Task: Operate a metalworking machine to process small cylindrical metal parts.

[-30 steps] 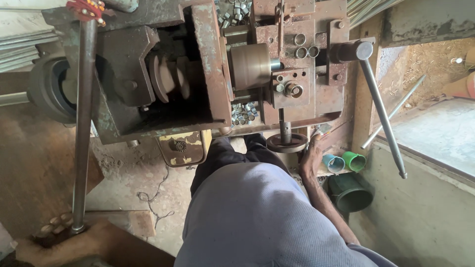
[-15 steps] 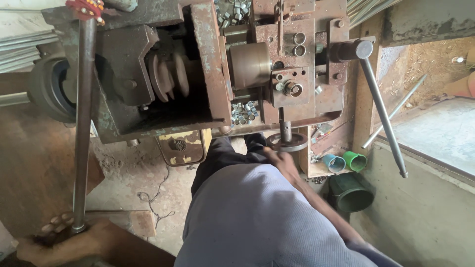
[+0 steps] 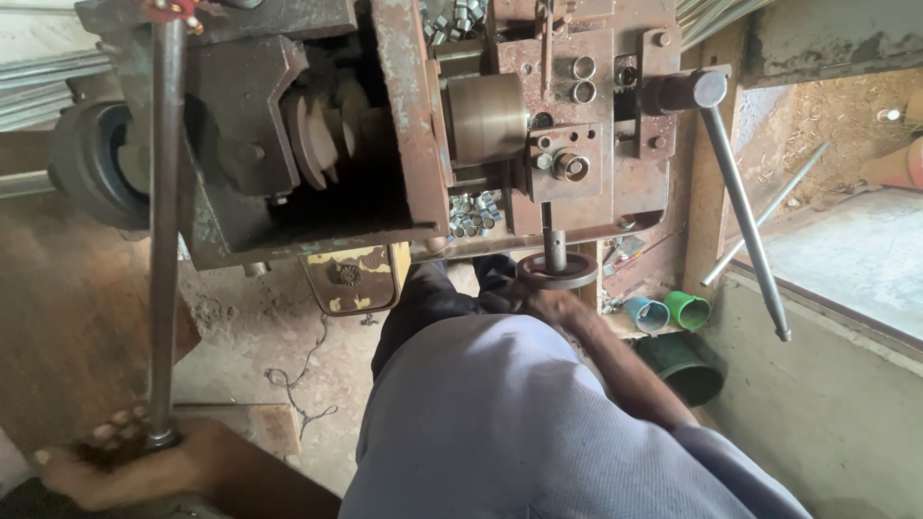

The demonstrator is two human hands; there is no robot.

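Below you, the dusty floor (image 3: 279, 365) carries a thin stray wire (image 3: 298, 380), a dark green bucket (image 3: 687, 370), and the rusty machine (image 3: 404, 125).

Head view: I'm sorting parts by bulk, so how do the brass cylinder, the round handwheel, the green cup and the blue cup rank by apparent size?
1. Brass cylinder, largest.
2. Round handwheel, under the right hand.
3. Green cup and blue cup: they look alike, so no ranking between them.
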